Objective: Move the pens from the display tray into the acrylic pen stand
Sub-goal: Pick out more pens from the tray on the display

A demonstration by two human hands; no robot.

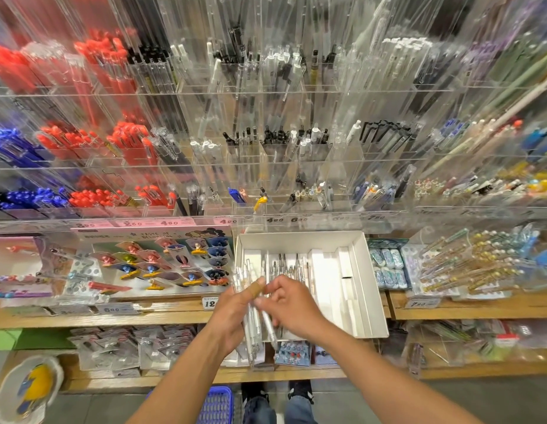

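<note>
A white cardboard display tray [362,270] sits on the wooden shelf, with several clear pens [292,267] lying in its left half. My left hand [235,313] grips a bundle of clear pens [254,338] upright over the tray's near left corner. My right hand [292,304] pinches one pen of that bundle between thumb and fingers. The tiered acrylic pen stand [281,166] rises behind the tray, its compartments holding red, blue, black and clear pens.
Price labels [226,221] line the stand's front edge. A clip display card [162,261] lies left of the tray, eraser packs [388,267] and decorated pens [468,264] right of it. A blue basket [215,405] stands on the floor by my feet.
</note>
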